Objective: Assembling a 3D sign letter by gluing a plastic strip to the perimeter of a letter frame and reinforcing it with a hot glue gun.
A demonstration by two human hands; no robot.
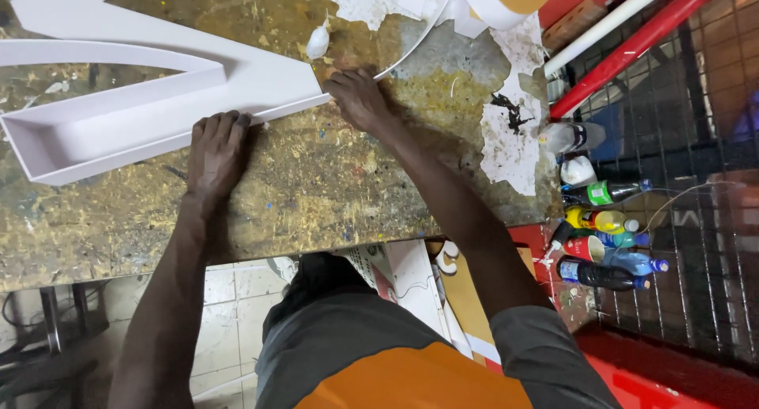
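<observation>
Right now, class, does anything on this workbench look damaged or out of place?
Yes. The workbench top is worn and paint-spattered, its white facing peeled to ragged patches near the right edge. Both hands, left hand and right hand, press the white channel letter.

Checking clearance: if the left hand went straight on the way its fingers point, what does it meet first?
The left hand points away from the body, fingertips already at the near wall of the white channel-letter shell. It would meet that wall first; whether the fingertips touch it or just overlap it isn't clear from above.

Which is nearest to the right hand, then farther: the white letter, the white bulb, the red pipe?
1. white letter: touching the right hand, at its left.
2. white bulb: just above the hand.
3. red pipe: far right.
</observation>
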